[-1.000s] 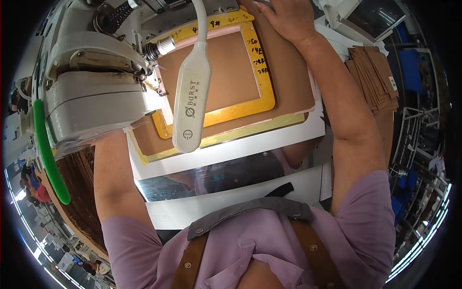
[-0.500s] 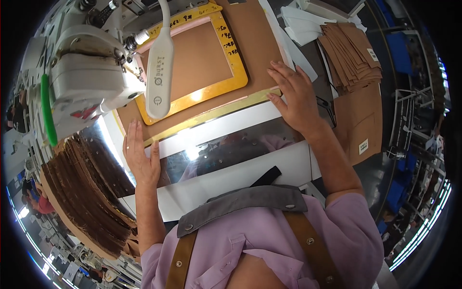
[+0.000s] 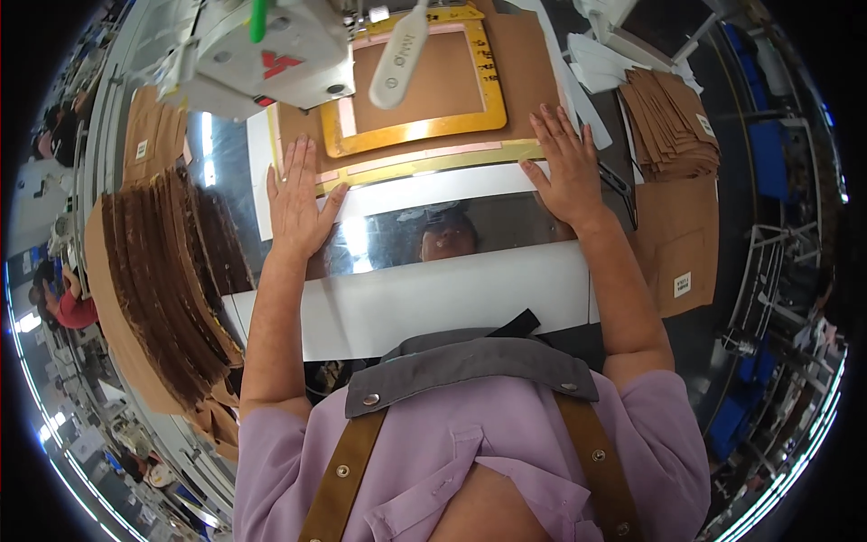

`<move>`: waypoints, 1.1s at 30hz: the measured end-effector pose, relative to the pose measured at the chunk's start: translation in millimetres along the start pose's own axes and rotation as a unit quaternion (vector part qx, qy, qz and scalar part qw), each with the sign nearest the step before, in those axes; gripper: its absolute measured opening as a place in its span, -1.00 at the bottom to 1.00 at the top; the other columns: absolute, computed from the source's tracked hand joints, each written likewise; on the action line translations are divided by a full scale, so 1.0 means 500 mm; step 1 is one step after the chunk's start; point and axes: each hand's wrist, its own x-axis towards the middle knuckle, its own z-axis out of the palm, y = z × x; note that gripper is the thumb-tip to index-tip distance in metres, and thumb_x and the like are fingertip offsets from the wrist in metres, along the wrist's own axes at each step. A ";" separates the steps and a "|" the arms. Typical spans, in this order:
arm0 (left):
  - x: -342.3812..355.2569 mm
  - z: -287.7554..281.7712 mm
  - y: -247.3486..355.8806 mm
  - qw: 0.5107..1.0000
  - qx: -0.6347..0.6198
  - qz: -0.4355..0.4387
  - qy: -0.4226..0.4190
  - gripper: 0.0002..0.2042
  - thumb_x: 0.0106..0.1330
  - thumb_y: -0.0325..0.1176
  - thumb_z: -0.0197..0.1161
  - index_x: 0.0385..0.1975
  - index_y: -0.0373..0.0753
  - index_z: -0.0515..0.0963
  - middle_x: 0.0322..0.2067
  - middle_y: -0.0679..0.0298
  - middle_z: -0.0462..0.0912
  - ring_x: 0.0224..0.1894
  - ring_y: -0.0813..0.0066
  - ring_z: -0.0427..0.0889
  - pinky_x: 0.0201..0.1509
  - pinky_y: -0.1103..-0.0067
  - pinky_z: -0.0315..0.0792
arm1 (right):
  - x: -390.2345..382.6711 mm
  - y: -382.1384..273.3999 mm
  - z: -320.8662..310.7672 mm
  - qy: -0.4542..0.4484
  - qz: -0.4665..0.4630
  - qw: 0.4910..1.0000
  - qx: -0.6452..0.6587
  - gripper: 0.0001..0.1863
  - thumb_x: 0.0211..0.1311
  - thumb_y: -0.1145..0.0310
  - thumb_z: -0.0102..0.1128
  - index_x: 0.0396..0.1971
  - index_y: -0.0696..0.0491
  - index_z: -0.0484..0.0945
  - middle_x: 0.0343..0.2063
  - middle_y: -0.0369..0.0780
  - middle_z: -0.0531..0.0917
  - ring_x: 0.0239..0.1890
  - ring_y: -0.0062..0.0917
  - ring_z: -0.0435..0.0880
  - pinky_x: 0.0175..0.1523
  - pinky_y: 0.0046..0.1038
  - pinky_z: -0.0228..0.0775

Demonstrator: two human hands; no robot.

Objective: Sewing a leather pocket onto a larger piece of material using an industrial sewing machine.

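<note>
My left hand lies flat, fingers stretched and thumb apart, on the left front corner of a brown fabric panel. At the panel's right front corner, my right hand rests with its fingers spread. Neither hand grips anything. Between them runs a yellow strip along the panel's near edge, with pink patches on it. A yellow rectangular frame with handwritten marks sits on the panel, just beyond the hands. Brown fabric shows through its opening.
The white sewing machine head stands at the far left, and a white lamp hangs over the frame. Dark brown pieces are stacked left. Brown pieces lie right, with black-handled scissors beside my right hand.
The view has turned, so the machine, lamp and frame appear higher and farther right. My left hand has spread flatter at the panel's left corner; my right hand stays at the right corner.
</note>
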 end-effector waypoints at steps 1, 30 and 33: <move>-0.004 -0.001 -0.001 1.000 -0.004 -0.001 0.017 -0.20 0.46 0.15 0.05 0.53 -0.27 0.10 0.54 0.08 0.13 0.60 0.20 0.03 0.62 0.08 -0.24 | 0.003 -0.001 0.001 0.001 0.003 1.000 0.006 -0.29 0.46 -0.07 0.06 0.48 -0.03 0.24 0.50 -0.17 0.25 0.57 -0.23 0.12 0.57 0.15 -0.21; -0.093 0.014 0.032 0.993 -0.014 -0.090 0.077 -0.19 0.41 0.21 0.05 0.49 -0.29 0.21 0.50 0.08 0.22 0.58 0.11 0.09 0.59 -0.01 -0.29 | -0.022 0.001 -0.009 0.065 -0.014 0.998 0.020 -0.48 0.45 0.05 0.10 0.29 -0.04 0.52 0.31 -0.18 0.55 0.45 -0.25 0.39 0.53 0.06 0.02; -0.092 0.015 0.030 0.992 0.005 -0.079 0.103 -0.19 0.38 0.23 0.08 0.45 -0.28 0.28 0.47 0.08 0.29 0.56 0.10 0.13 0.57 -0.04 -0.23 | -0.022 0.002 -0.014 0.076 -0.013 0.997 0.021 -0.52 0.44 0.08 0.13 0.25 -0.03 0.56 0.28 -0.18 0.58 0.43 -0.25 0.42 0.52 0.07 0.03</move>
